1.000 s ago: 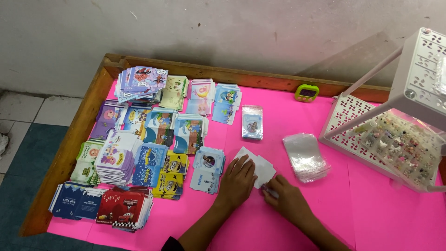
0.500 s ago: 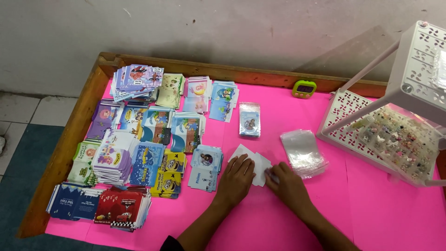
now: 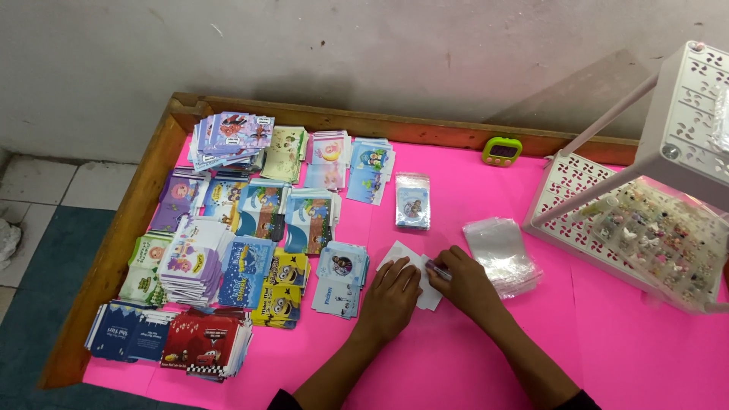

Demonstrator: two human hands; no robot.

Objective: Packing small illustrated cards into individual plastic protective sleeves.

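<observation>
A person's 2 bare hands work on a bright pink table top (image 3: 471, 364) with a wooden rim. The left hand (image 3: 392, 294) lies flat, fingers spread, pressing down a small white paper card (image 3: 406, 262) near the table's middle. The right hand (image 3: 463, 281) has curled in closer than half a second ago, its fingertips now pinching a small purple item (image 3: 438, 269) at the card's right edge. A stack of clear plastic sleeves (image 3: 501, 254) lies just beside that hand. Stacks of colourful printed cards (image 3: 243, 243) fill the table's left, unchanged.
</observation>
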